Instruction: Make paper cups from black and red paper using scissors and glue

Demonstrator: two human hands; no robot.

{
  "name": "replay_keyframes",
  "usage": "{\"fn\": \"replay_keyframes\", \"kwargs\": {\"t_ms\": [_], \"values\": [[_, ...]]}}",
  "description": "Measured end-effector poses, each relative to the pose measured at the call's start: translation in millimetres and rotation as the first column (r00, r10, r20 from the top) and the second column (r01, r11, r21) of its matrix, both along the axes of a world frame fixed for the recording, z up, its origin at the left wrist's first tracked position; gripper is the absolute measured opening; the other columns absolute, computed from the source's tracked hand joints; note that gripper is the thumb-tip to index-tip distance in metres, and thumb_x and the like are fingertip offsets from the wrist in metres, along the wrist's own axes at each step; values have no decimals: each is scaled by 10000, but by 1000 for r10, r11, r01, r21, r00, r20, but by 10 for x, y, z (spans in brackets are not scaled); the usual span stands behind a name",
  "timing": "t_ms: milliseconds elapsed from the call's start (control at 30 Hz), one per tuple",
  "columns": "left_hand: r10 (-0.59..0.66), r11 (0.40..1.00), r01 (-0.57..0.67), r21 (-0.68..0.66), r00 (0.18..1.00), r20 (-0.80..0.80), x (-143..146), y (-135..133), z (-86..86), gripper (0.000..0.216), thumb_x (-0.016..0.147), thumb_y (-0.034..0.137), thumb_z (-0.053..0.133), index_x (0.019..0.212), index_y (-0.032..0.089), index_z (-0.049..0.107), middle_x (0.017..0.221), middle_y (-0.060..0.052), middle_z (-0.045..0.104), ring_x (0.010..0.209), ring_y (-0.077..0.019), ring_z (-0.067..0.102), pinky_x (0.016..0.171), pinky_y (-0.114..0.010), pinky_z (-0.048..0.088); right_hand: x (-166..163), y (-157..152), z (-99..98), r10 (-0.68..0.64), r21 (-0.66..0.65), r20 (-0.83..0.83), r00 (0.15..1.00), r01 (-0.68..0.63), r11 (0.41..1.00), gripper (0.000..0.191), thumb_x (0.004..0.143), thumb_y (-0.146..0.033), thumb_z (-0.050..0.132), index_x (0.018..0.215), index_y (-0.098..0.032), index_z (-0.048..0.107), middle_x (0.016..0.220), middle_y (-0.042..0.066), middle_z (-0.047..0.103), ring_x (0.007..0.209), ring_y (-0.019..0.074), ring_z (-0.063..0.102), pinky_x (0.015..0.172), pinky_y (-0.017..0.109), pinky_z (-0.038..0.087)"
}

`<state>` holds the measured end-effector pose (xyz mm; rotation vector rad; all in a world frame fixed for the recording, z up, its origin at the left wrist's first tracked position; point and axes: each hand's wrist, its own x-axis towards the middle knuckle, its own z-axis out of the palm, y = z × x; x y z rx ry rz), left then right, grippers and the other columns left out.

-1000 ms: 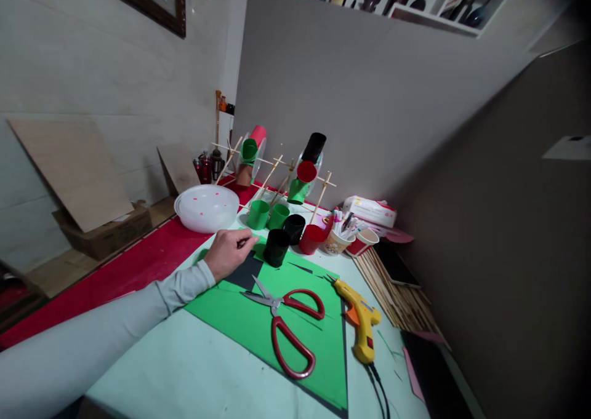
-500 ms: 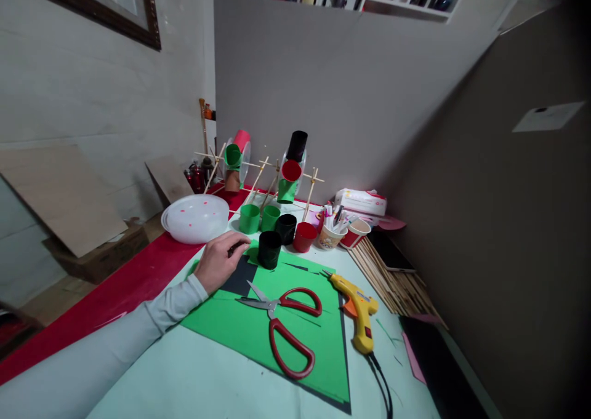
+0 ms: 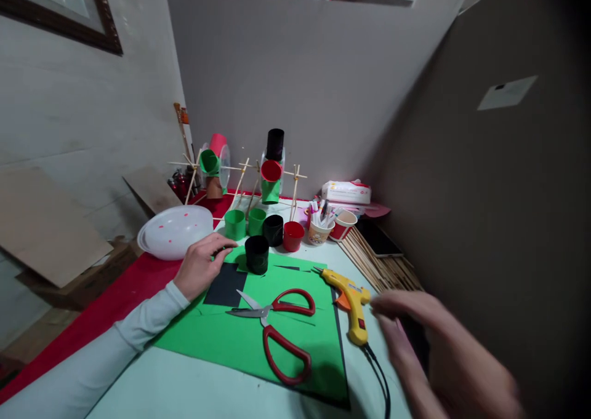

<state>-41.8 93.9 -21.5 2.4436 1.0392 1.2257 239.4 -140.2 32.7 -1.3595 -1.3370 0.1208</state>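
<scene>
My left hand (image 3: 203, 264) hovers at the back left of the green paper sheet (image 3: 203, 333), beside a small black cardboard square (image 3: 226, 285). Its fingers are closed together; whatever they may hold is hidden. Just right of its fingertips stands a black paper cylinder (image 3: 257, 256). My right hand (image 3: 443, 351), blurred by motion, reaches in from the right, thumb and forefinger apart with nothing seen between them. Nearest to it lies a yellow glue gun (image 3: 353, 302), its nozzle pointing left. Red-handled scissors (image 3: 265, 312) lie spread on the green sheet.
Behind stand green cylinders (image 3: 235, 224), another black cylinder (image 3: 273, 230) and a red one (image 3: 293, 236). Farther back are stick frames (image 3: 295, 188) carrying coloured paper cups. A white plastic bowl (image 3: 175, 231) is at left; a pen cup (image 3: 320, 231) and wooden sticks (image 3: 369, 265) at right.
My right hand has come into view from the right, close to the glue gun. The whole scene has shifted left as the head turned. My left hand keeps its place by the black cylinder.
</scene>
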Motion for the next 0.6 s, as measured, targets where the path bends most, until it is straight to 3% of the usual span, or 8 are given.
{"fn": "replay_keyframes", "kwargs": {"t_ms": [67,133,233,333,600], "values": [[15,1000,-15,-13,1000,5,-50,30,16,213,960,336,600,925,178,738,915,-56,761,863,-211,710,809,-389,565,123,210,-46,83,-181,404,911,-10,984,119,975,-304,571,1064,-253,632,1035,81,680,795,218,685,684,343,542],[32,999,-31,-31,999,16,-89,49,30,195,917,317,610,869,206,763,874,-55,782,836,-227,725,780,-361,564,284,371,-153,73,-334,624,778,181,925,132,1006,-314,440,1003,-249,554,990,88,674,756,232,685,609,339,508],[34,996,-32,-77,999,24,-111,55,38,194,876,308,607,817,226,773,806,-39,786,657,-202,712,633,-305,561,474,471,-345,47,-398,668,743,303,866,88,981,-304,430,919,-252,464,866,79,659,712,265,674,566,343,463],[9,992,-6,-124,1000,21,-91,53,31,219,875,311,581,803,219,767,749,-31,772,495,-160,652,505,-268,531,524,475,-468,77,-458,667,741,327,826,118,971,-340,476,915,-259,410,841,52,648,652,251,665,519,309,408],[-33,991,31,-133,999,-13,-4,103,12,252,879,327,551,813,216,767,701,-31,764,463,-160,643,530,-280,542,466,522,-516,112,-547,668,735,384,744,161,946,-250,513,918,-255,355,933,55,574,653,210,634,521,277,345]]}}
